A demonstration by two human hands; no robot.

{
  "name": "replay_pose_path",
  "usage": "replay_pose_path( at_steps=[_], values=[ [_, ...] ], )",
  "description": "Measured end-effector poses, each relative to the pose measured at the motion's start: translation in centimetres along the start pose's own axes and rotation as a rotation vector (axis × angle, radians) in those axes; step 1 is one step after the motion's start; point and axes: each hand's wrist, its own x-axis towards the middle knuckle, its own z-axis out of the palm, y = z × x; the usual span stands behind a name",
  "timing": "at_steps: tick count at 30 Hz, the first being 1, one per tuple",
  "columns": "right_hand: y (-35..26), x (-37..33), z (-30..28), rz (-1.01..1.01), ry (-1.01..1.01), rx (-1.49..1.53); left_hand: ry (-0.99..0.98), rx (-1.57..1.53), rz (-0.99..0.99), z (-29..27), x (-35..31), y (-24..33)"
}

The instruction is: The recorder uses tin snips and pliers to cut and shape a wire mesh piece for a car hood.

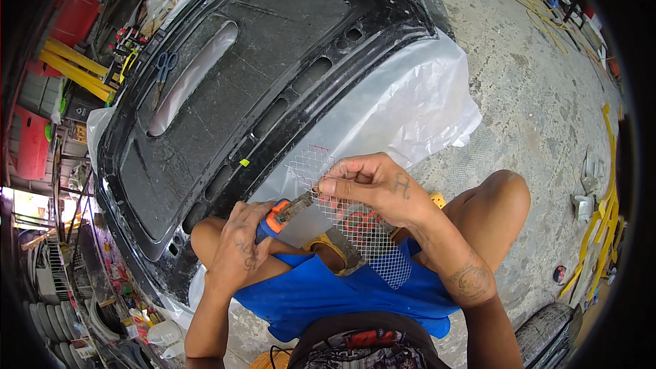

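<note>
My left hand (244,236) is closed around a hand tool (275,219) with a blue and orange handle and a dull metal head. Its exact kind is hard to make out. Between the thumb and fingers of my right hand (362,184) is a strip of silver diamond wire mesh (365,236). The mesh hangs down over my lap, and its ragged upper end sticks out beyond my fingertips. The tool's metal head is right beside the mesh's left edge; whether they touch cannot be told.
A large black car hood (287,27) with slots lies ahead on a white sheet (417,96). Blue-handled scissors (166,65) and a small yellow-green piece (244,162) rest on it. On the concrete floor (533,123) at the right are yellow strips (605,219) and a tire (543,335).
</note>
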Motion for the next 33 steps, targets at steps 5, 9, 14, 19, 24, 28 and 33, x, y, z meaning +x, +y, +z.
replay_pose_path(
  at_steps=[5, 9, 14, 19, 24, 28, 33],
  values=[
    [0.0, -0.1, 0.1, 0.003, 0.018, -0.05, -0.02, 0.007, -0.055, -0.4, 0.1, 1.0],
    [-0.1, -0.2, 0.4, -0.011, 0.053, -0.071, -0.096, 0.068, -0.098, -0.9, 0.3, 1.4],
    [-0.1, -0.2, 0.5, -0.008, 0.055, -0.13, -0.085, 0.086, -0.078, -0.6, -0.1, 0.8],
    [-0.1, -0.1, 0.5, -0.004, 0.063, -0.125, -0.082, 0.113, -0.062, -0.3, -0.2, 0.4],
    [-0.9, -0.5, 0.6, 0.027, 0.1, -0.186, -0.09, 0.129, -0.051, -0.4, 0.1, 0.6],
    [-0.1, -0.1, 0.3, 0.008, 0.021, -0.085, -0.137, -0.041, -0.183, -0.1, -0.7, -0.4],
    [0.7, 0.0, 0.1, 0.003, -0.068, 0.076, -0.117, 0.103, -0.068, 0.0, 0.2, -0.2]
  ],
)
